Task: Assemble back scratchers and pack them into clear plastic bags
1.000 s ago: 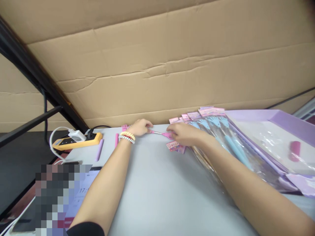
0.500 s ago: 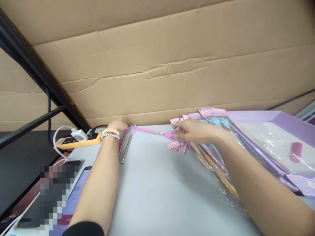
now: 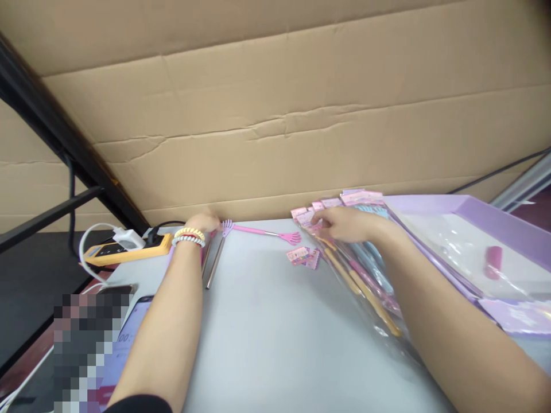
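Observation:
My right hand [image 3: 346,223] is over the header-card end of a row of bagged back scratchers [image 3: 359,281], its thumb and fingers closed on the top of a clear bag with a yellow back scratcher. Blue and pink ones lie beside it. At the back left, my left hand [image 3: 203,222] rests by the heads of loose back scratchers; its fingers are mostly hidden and blurred. Next to it lie a purple back scratcher [image 3: 224,229] with a metal rod and a pink back scratcher [image 3: 267,232] pointing right. Small pink cards [image 3: 302,256] lie between the hands.
A lilac tray [image 3: 495,209] at the right holds clear wrapping and a pink piece [image 3: 493,262]. A yellow power strip [image 3: 150,249] with a white charger [image 3: 129,238] and phones [image 3: 129,335] are on the left. A cardboard wall [image 3: 258,143] stands behind the grey table [image 3: 267,344].
My right hand has drawn its fingers in onto the bag top, away from the pink back scratcher's head. My left hand stays by the loose back scratchers. The view has shifted slightly.

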A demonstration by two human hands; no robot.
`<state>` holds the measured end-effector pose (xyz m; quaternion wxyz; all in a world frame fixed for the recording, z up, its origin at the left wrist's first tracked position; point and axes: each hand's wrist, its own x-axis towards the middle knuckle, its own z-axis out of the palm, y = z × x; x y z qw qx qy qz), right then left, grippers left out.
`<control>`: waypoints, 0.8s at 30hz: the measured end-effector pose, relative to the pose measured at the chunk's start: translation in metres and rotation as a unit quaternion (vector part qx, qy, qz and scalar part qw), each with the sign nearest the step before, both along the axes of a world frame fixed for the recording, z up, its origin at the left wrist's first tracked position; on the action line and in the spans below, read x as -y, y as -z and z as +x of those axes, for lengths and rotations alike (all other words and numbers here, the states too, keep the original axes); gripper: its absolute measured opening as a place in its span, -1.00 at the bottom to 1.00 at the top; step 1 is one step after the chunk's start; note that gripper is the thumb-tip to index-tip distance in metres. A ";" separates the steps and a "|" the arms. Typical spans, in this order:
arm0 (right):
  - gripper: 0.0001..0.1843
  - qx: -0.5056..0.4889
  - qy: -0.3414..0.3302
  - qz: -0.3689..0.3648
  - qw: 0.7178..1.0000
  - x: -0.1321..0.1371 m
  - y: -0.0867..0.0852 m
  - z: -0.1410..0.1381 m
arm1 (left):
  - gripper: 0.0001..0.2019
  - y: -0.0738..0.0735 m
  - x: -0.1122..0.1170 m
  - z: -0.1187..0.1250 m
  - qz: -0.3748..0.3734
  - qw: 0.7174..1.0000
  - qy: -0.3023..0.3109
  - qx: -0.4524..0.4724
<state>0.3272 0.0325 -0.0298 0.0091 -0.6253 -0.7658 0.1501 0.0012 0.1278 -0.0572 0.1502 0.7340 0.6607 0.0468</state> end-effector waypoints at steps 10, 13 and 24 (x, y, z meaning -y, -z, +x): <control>-0.62 -0.032 0.023 0.002 0.999 -0.002 0.002 0.019 | -0.64 0.013 -0.002 0.031 0.051 0.997 0.036 0.043; -0.64 -0.033 0.038 0.011 0.999 -0.001 0.000 0.023 | -0.60 0.017 -0.002 0.039 0.079 0.992 0.088 0.036; -0.68 -0.103 0.123 0.142 0.977 0.039 -0.045 0.063 | -0.64 0.016 0.009 0.055 0.014 0.989 0.137 -0.053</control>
